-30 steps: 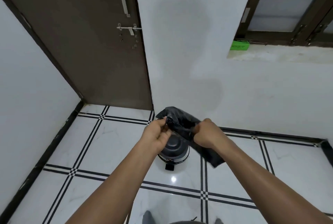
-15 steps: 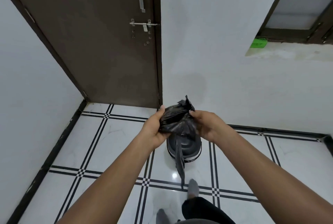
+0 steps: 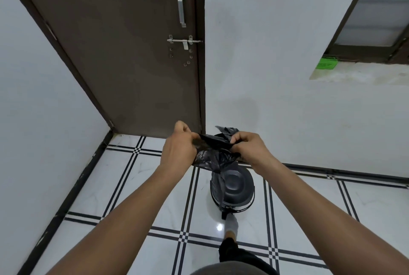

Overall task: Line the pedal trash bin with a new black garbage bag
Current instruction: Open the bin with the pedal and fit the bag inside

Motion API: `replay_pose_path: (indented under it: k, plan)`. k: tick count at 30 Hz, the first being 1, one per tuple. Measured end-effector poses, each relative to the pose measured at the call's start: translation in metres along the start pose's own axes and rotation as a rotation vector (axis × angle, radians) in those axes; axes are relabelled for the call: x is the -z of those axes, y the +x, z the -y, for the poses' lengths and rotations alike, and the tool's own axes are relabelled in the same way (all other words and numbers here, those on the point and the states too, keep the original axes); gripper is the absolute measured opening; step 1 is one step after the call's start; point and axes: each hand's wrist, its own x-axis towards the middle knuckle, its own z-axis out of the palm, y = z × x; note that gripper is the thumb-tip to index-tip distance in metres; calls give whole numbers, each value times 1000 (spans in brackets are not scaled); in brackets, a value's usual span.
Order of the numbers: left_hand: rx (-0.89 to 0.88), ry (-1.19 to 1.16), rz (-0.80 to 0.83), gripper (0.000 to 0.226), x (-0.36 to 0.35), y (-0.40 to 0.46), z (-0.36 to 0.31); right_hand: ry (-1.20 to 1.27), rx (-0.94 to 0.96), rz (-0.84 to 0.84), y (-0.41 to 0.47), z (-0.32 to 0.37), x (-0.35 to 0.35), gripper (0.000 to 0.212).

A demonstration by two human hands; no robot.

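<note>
1. Your left hand point(image 3: 179, 146) and right hand point(image 3: 247, 147) both pinch the black garbage bag point(image 3: 215, 151), fingers curled round its crumpled top edge. The film is stretched roughly left to right between them, with a narrow tail hanging down from the bunch.
2. The bag is held in the air, not in the bin. Its mouth does not yet look opened (too bunched to be sure).
3. The pedal trash bin point(image 3: 232, 188) stands on the tiled floor point(image 3: 110, 186), directly below and slightly right of the bag. Its lid point(image 3: 235, 182) appears to be down.
4. Key relation: the bin lies straight down from your hands, a little nearer the right one. The hanging tail crosses the bin's left side.
5. Your socked foot point(image 3: 231, 226) sits at the pedal point(image 3: 225, 215); contact cannot be confirmed.
6. Judgement: next, open the mouth, raise the lid, then lower the bag vertically.
</note>
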Motion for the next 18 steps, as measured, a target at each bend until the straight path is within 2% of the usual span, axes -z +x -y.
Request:
replay_pose_path:
  k: [3,5,7,9,10,13,15,18]
  plan:
    - [18,236,-47,14,1,12,1,-97,26,-74,12,-9,9,39]
    - [80,306,-28,27,2,19,1,-244,66,-103,16,-11,15,47]
    - [103,351,-16,35,0,26,1,-509,94,-137,19,-12,19,46]
    - [77,415,-23,27,-5,32,2,-759,95,-184,26,-16,21,48]
    - [55,439,-30,20,-6,34,1,-780,90,-207,30,-18,22,51]
    - [-59,406,-37,4,-13,40,4,-511,18,-260,43,-18,25,44]
    - [-122,259,-13,8,-17,47,5,-274,-39,-271,51,-16,27,35]
    - [-284,146,127,23,-24,62,3,9,-107,-274,62,-14,30,36]
